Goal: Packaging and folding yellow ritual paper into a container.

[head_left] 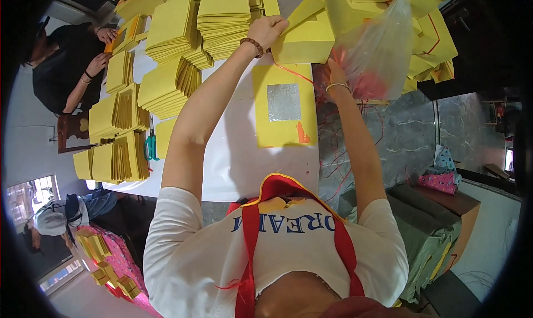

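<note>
My left hand (267,33) is closed on the raised corner of a yellow paper sheet (304,17), on top of a yellow paper bundle (302,50) at the far side of the table. A silver patch shows partly under that corner. At the bundle's near right corner, my right hand (336,78) has its fingers bent beside a clear plastic bag (383,51) with red string inside; what they grip is hidden. A length of red string (293,72) runs from under the bundle toward the bag. Nearer me lies a flat yellow sheet (265,108) with a silver square and an orange mark.
Stacks of folded yellow paper (166,32) stand along the left of the white tabletop (233,173), with teal-handled scissors (150,146) by them. A co-worker (61,68) handles paper at far left. Loose red strings trail over the grey floor (355,134); a covered box (427,223) stands right.
</note>
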